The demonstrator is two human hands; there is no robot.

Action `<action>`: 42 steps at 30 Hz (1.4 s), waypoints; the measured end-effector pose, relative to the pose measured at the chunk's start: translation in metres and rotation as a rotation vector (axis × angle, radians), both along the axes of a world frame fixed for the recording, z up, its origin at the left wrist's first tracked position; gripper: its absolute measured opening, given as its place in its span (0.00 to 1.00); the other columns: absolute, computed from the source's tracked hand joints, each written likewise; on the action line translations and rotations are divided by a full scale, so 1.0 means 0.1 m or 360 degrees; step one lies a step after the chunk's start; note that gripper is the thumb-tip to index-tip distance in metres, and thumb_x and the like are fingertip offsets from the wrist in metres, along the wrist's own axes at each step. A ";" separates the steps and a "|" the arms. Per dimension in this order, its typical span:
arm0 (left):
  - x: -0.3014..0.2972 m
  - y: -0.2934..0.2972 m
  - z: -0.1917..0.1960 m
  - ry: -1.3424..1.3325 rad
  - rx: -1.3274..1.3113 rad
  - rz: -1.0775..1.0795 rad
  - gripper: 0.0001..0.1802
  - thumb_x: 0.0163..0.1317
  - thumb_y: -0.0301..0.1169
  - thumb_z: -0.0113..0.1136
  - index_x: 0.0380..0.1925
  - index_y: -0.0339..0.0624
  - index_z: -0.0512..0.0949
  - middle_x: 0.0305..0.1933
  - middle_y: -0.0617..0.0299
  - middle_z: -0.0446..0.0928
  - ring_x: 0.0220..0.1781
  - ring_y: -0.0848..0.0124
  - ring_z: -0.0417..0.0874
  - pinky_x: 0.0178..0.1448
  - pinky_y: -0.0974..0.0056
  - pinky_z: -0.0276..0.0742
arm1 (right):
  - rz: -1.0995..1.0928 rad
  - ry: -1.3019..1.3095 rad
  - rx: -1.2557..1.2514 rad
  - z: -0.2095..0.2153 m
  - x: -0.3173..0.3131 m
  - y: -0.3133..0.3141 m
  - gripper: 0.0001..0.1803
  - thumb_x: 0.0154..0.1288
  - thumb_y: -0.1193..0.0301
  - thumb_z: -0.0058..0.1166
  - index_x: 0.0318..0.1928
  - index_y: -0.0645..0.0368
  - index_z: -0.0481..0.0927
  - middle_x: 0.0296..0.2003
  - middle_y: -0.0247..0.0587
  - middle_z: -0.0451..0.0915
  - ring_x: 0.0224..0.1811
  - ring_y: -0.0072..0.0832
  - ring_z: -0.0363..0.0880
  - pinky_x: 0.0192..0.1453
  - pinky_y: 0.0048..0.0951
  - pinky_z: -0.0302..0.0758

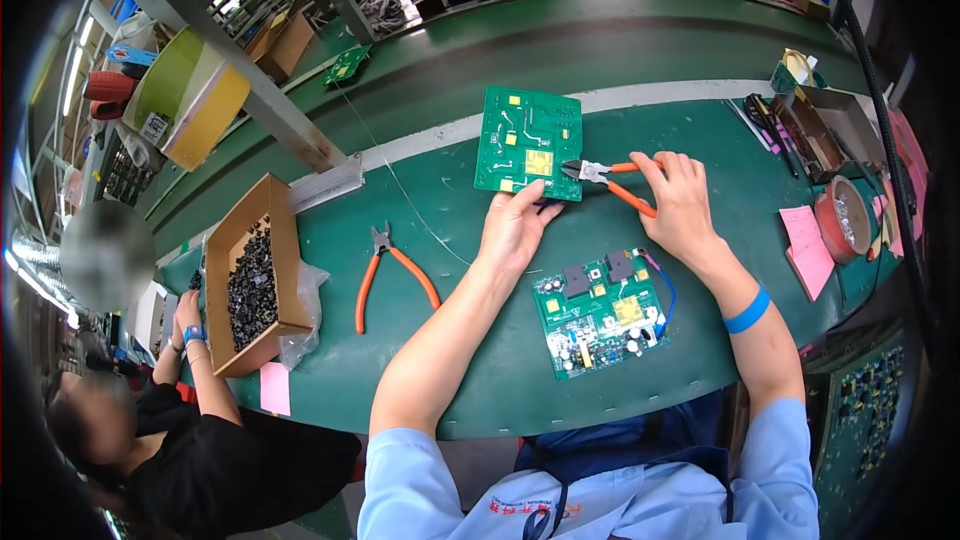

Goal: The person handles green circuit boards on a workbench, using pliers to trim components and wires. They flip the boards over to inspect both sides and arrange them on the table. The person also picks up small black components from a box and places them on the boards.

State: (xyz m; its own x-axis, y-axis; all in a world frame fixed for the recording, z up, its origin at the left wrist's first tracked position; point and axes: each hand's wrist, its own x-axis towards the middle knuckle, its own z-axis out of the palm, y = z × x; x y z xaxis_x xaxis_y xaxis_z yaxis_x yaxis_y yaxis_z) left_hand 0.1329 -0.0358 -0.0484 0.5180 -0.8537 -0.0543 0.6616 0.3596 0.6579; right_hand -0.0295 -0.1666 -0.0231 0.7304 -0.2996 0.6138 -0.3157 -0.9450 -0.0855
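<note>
My left hand (516,228) grips a green circuit board (505,135) by its lower edge, solder side facing me. In my right hand (682,202) is a pair of orange-handled side cutters (622,180). Their jaws touch or nearly touch the board's lower right edge; the exact contact is too small to tell. Below my hands, a second circuit board (600,315) lies component side up on the green mat, with a blue wire curving along its right side. Another pair of orange-handled cutters (382,275) lies to the left of my left forearm, its handles spread.
A cardboard box (290,280) of small black parts stands at left, beside a co-worker (200,440). A metal post (260,90) rises behind it. At right are pink paper slips (803,245), a round red container (842,220) and a tool tray (835,125). A conveyor belt (640,35) runs behind.
</note>
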 end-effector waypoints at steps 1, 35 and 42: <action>0.00 0.00 -0.01 -0.0007 -0.0004 0.0012 0.20 0.53 0.21 0.49 0.47 0.40 0.62 0.47 0.55 0.68 0.49 0.62 0.70 0.56 0.48 0.63 | 0.0005 0.0006 0.0024 0.00 0.00 0.00 0.27 0.35 0.79 0.57 0.44 0.59 0.70 0.33 0.43 0.68 0.38 0.35 0.66 0.40 0.33 0.59; 0.05 -0.01 -0.10 -0.0148 0.0035 0.0029 0.18 0.54 0.21 0.48 0.47 0.38 0.63 0.47 0.54 0.68 0.49 0.62 0.70 0.55 0.51 0.65 | -0.0031 0.0412 0.0539 -0.03 -0.05 0.02 0.23 0.39 0.77 0.54 0.43 0.57 0.71 0.25 0.45 0.71 0.30 0.40 0.73 0.36 0.37 0.69; 0.00 -0.01 -0.02 -0.0168 0.0111 0.0069 0.18 0.54 0.21 0.48 0.47 0.38 0.62 0.47 0.55 0.68 0.49 0.63 0.70 0.55 0.50 0.63 | -0.0087 0.0194 0.0743 -0.09 -0.07 0.00 0.27 0.39 0.75 0.57 0.45 0.58 0.69 0.31 0.43 0.69 0.36 0.37 0.69 0.39 0.36 0.65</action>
State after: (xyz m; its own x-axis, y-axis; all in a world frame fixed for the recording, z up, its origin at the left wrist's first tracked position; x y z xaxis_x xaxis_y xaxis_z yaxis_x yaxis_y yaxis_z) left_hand 0.1331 -0.0366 -0.0501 0.5602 -0.8265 -0.0557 0.5721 0.3374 0.7476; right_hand -0.0363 -0.1662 -0.0320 0.7641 -0.5626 0.3157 -0.3978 -0.7962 -0.4559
